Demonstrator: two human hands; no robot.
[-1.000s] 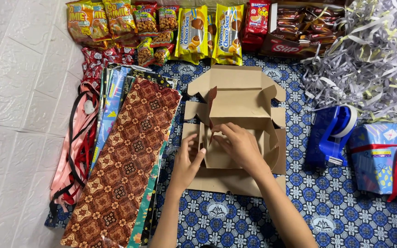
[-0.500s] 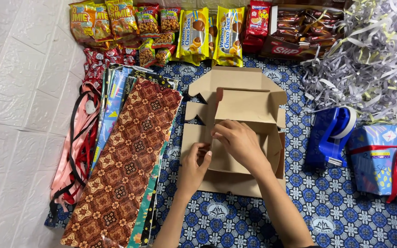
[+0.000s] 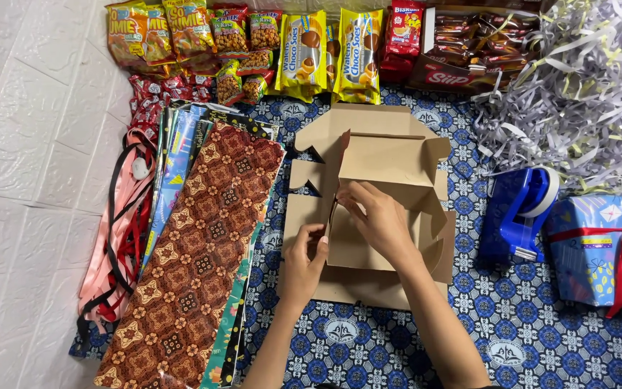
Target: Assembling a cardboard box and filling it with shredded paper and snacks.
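A plain brown cardboard box (image 3: pixel 383 194), still half flat, lies in the middle of the blue-and-white patterned cloth (image 3: pixel 541 324) that covers the floor. Its material is unprinted kraft card, matte and creased along fold lines. The far panel stands partly raised, with a long slot cut near its top edge, and two notched tabs jut out on its left side. A flat flap lies at the near edge, and the right wall leans outward.

The left hand (image 3: pixel 304 263) pinches the box's left side flap between thumb and fingers, closed on the card. The right hand (image 3: pixel 379 220) reaches over the middle of the box, its fingertips gripping the upper edge of the same folded wall, fingers curled narrow.

Just left of the box lies a stack of wrapping paper sheets (image 3: pixel 196 245), the top one brown with an orange floral pattern, and beyond it a bundle of pink, red and black ribbons (image 3: pixel 116 238) resting partly on white tiles (image 3: pixel 23 180). Along the far edge sit colourful snack packets (image 3: pixel 253 43). To the right are a heap of shredded grey and white paper (image 3: pixel 584 86), a blue tape dispenser (image 3: pixel 520 212) and a blue wrapped gift with a red ribbon (image 3: pixel 602 245).
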